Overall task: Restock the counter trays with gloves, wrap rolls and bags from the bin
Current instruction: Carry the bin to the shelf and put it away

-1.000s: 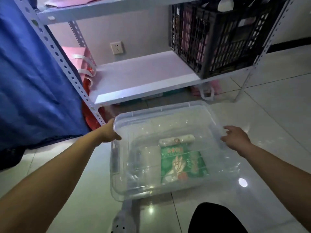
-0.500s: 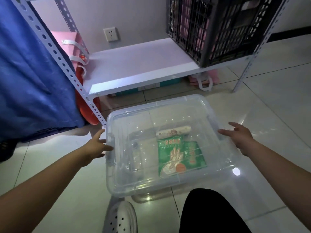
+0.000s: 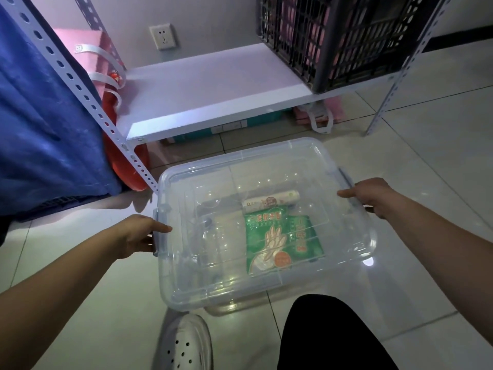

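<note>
— What do we read in the clear lidded bin on the floor?
— A green glove pack with Chinese print we cannot make out, touching a white roll.
— Our fingers?
— Left hand and right hand grip the side latches; shelf and black crate behind.

The bin is see-through with grey-blue clips. Inside, the glove pack is green with a pale hand picture and an orange dot, and the roll is white. The crate is black, the cloth blue, the shoe white with holes
</note>
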Tool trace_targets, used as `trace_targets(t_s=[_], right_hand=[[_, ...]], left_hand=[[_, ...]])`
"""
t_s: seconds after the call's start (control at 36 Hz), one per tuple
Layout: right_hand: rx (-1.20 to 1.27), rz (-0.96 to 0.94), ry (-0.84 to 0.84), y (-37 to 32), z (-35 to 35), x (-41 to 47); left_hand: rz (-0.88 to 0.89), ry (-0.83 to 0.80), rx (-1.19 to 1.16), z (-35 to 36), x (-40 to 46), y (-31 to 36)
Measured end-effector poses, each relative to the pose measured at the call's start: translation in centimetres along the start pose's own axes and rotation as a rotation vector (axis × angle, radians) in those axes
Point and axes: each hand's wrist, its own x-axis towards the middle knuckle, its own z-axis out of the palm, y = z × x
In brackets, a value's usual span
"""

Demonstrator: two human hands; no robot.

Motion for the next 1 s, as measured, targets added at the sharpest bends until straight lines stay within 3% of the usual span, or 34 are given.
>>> trace_targets(t_s=[0.14,0.22,0.36,0.44,0.58,0.78,0.89,1.0], right_hand=[[-0.268,-0.098,0.129,-1.1,0.8,-1.2],[-0.244,-0.096,0.103,-1.1,0.6,-1.3],[-0.123,-0.165,0.079,-0.1,0.2,-2.0],[-0.042,-0.133,-0.008,0.6,-0.2,-3.0],[0.097,0.098,-0.137,2.5,-1.1,-4.2],[0.189,0.254,-0.151,5.0,-1.8,-6.7],[0.279,0.273,-0.213,6.4,-2.1,-7.3],[0.500,0.236,-0.421,6.1,-3.6,-7.9]], left_hand=[[0.039,0.149,0.141,1.3,-0.3,0.7],[0.087,0.227,0.196,2.3,-0.6,0.8],[0.101,0.219,0.107,2.3,-1.4,0.6],[0.052,0.150,-0.017,1.8,-1.9,-0.1],[-0.122,-0.061,-0.107,1.4,-2.1,-2.5],[-0.166,-0.186,-0.174,1.6,-3.5,-4.1],[-0.173,-0.255,-0.145,0.8,-4.8,-3.9],[-0.166,-0.324,-0.199,0.6,-6.2,-3.0]])
